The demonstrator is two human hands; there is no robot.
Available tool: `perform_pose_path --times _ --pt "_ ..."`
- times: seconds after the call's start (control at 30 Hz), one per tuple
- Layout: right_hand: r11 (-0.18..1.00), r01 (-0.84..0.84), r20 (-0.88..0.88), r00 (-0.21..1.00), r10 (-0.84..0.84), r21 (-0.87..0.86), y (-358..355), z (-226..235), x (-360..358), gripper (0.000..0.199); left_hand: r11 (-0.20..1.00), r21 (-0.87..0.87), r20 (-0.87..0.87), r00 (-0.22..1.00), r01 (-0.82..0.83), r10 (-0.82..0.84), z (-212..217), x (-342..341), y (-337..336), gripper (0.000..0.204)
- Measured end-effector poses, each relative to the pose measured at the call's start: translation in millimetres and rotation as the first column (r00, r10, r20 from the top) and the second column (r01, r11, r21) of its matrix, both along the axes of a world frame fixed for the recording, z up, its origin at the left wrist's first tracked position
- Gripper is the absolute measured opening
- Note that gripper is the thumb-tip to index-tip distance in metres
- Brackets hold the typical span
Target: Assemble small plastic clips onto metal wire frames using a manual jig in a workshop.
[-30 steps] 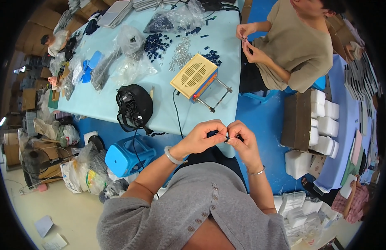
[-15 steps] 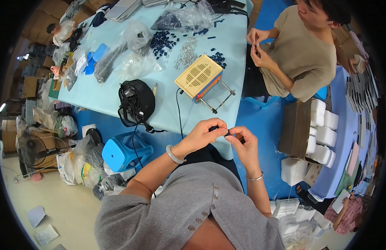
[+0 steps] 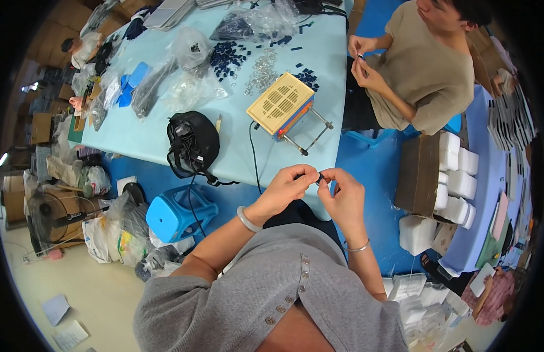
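Note:
My left hand (image 3: pixel 290 189) and my right hand (image 3: pixel 344 198) meet in front of my chest, just off the table's near edge. Both are closed, their fingertips pinched on a small dark piece (image 3: pixel 319 178) between them; most of it is hidden by the fingers. Beyond them on the pale blue table (image 3: pixel 236 152) stands a boxy device (image 3: pixel 282 104) with a vented cream top, orange and blue sides and a metal bar frame. Behind it lie small dark blue pieces (image 3: pixel 226 58) and small clear pieces (image 3: pixel 263 71) in loose piles.
A black bag-like item (image 3: pixel 192 144) with a cable rests near the table's edge. Clear plastic bags (image 3: pixel 190 50) lie farther back. A co-worker (image 3: pixel 427 70) handles a small piece at the right. A blue stool (image 3: pixel 178 214), a carton (image 3: pixel 417 176) and white foam blocks (image 3: pixel 459 185) stand around me.
My right hand has turned slightly, its fingers closing in around the small dark piece. My left fingers have shifted a little on it. The co-worker's hands have moved slightly.

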State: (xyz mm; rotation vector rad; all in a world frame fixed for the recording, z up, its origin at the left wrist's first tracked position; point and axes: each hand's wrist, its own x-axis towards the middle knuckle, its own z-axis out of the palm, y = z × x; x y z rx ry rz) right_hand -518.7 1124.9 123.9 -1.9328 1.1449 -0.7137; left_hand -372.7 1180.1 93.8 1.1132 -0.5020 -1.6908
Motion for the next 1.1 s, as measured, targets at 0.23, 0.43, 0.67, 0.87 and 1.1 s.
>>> perform_pose_path --times 0.23,0.43,0.67,0.87,1.1 --pt "1.0 0.009 0.007 1.0 -0.009 -0.03 3.8 -12.3 4.0 0.009 1.0 -0.021 0.26 0.966 0.015 -0.009 0.6 2.8 3.8 0.018" --pt "0.998 0.06 -0.001 0.998 -0.06 -0.019 8.8 -20.8 13.3 0.008 0.997 -0.008 -0.141 0.987 0.082 -0.082 -15.8 18.4 4.6 0.02" --pt "0.971 0.07 0.136 0.985 -0.103 0.228 15.7 -20.5 18.8 0.005 0.999 0.046 -0.338 0.941 0.027 -0.01 -23.3 18.5 13.0 0.02" --pt "0.991 0.091 0.079 0.992 -0.099 0.101 26.0 -18.9 24.1 0.01 1.0 0.0 0.037 0.999 -0.024 0.024 -14.3 20.9 17.4 0.018" --pt "0.974 0.053 0.125 0.989 -0.082 0.218 31.7 -20.8 20.4 0.011 0.999 -0.042 0.231 0.973 0.026 -0.016 -12.8 27.2 22.1 0.019"
